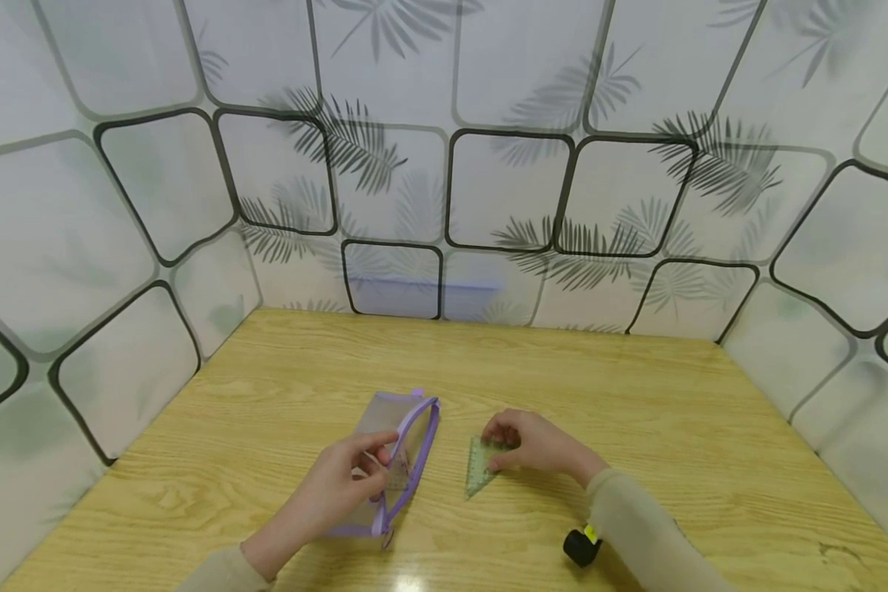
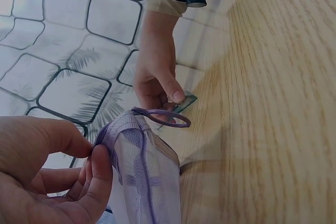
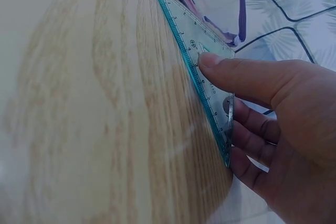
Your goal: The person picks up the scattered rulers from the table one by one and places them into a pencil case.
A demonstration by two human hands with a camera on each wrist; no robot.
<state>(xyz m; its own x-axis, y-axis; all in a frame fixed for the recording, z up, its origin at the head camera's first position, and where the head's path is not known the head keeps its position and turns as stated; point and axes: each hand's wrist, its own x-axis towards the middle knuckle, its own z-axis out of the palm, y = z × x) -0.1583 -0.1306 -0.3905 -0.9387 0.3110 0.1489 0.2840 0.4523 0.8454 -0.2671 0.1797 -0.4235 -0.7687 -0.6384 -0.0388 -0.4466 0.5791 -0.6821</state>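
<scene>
A mesh zipper pouch (image 1: 390, 411) with purple edging lies on the table, its mouth spread apart. My left hand (image 1: 338, 485) pinches the pouch's purple zipper edge between thumb and fingers; in the left wrist view the pinched edge (image 2: 111, 132) and a purple loop (image 2: 163, 117) show close up. Something small and dark shows through the mesh, too unclear to name. Right of the pouch, my right hand (image 1: 536, 444) holds a clear green set square (image 1: 479, 467), thumb on its face and fingers behind. In the right wrist view the set square (image 3: 197, 51) stands tilted, its long scaled edge near the wood.
The wooden table (image 1: 281, 353) meets patterned cloth walls (image 1: 511, 189) at the back and both sides. A black object with a yellow part (image 1: 581, 546) is at my right forearm, by the sleeve.
</scene>
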